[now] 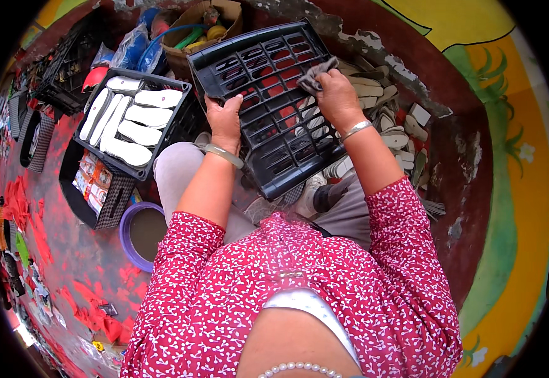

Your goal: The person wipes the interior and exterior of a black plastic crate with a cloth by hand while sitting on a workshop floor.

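A black plastic lattice crate (247,43) is tilted up in front of me, above my lap. My left hand (225,121) grips its left side, thumb on the outer face. In my right hand (339,97) is a bunched grey cloth (317,74), pressed against the crate's right part. Through the gaps, red floor and pale shoe soles show. To the left stands another dark crate (175,131) with several white shoe insoles (152,116) laid in it. The fingertips of my left hand are hidden by the crate.
A purple bucket (125,236) of murky water stands by my left knee, beside a checked box (116,205) with packets. Loose soles (395,140) are heaped at right along the dark red wall. A cardboard box (227,9) and blue plastic-wrapped bundles (131,47) sit at the back.
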A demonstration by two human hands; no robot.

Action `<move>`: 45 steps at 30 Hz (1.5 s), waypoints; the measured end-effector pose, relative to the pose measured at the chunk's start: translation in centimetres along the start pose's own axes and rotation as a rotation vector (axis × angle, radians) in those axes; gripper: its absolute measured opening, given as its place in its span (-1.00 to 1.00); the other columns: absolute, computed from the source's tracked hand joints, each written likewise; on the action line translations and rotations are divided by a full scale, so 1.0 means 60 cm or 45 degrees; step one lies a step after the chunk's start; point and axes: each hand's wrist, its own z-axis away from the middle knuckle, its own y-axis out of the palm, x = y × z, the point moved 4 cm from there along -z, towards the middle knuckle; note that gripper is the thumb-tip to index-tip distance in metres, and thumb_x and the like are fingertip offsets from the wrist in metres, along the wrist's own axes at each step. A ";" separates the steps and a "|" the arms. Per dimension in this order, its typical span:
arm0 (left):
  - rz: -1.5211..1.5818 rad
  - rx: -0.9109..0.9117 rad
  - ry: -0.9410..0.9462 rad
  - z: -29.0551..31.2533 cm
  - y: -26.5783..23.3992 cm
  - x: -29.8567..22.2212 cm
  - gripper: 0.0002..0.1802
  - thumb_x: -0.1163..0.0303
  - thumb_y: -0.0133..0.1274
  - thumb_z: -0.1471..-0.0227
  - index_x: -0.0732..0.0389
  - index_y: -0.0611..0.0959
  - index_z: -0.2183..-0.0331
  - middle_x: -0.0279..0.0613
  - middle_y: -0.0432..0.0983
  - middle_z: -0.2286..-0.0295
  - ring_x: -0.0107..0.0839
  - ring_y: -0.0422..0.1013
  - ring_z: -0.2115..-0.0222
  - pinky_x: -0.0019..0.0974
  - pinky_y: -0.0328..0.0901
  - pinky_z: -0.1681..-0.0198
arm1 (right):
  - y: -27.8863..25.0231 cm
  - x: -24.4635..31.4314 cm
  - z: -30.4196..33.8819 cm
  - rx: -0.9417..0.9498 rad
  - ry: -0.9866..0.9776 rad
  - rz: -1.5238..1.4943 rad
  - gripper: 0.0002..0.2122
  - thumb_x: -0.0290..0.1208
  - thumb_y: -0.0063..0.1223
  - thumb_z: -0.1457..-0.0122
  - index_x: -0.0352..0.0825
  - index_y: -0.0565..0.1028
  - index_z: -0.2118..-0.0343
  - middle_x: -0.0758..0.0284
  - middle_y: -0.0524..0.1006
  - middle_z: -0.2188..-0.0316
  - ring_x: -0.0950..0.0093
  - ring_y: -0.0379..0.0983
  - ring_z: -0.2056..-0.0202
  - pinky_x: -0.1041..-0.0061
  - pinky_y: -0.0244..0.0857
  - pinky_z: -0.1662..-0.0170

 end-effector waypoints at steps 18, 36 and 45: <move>0.194 0.112 -0.070 -0.005 -0.002 -0.002 -0.65 0.39 -0.02 -0.03 0.22 0.40 0.11 -0.30 0.38 0.22 -0.49 0.28 0.23 -0.40 0.15 0.06 | 0.010 0.040 0.024 -0.310 -0.023 -0.041 -0.85 -0.58 0.01 0.15 -0.19 0.48 0.47 0.36 0.43 0.40 0.27 0.33 0.26 0.29 0.22 0.21; 0.390 0.089 -0.358 0.010 0.005 -0.022 -0.38 -0.13 -0.36 -0.17 0.18 0.43 0.04 -0.22 0.42 0.13 -0.37 0.34 0.11 -0.32 0.21 0.00 | 0.043 0.238 -0.012 -0.335 -0.353 -0.676 -0.70 -0.66 -0.03 0.16 -0.28 0.49 0.28 0.21 0.48 0.25 0.19 0.34 0.14 0.34 0.22 0.03; 0.377 0.050 -0.384 0.004 0.001 -0.024 -0.37 -0.12 -0.33 -0.16 0.25 0.48 0.11 -0.20 0.49 0.22 -0.32 0.45 0.29 -0.30 0.34 0.15 | 0.028 0.208 0.083 0.011 -0.413 -0.770 -0.80 -0.68 -0.05 0.17 -0.31 0.45 0.42 0.20 0.43 0.38 0.15 0.32 0.25 0.29 0.22 0.16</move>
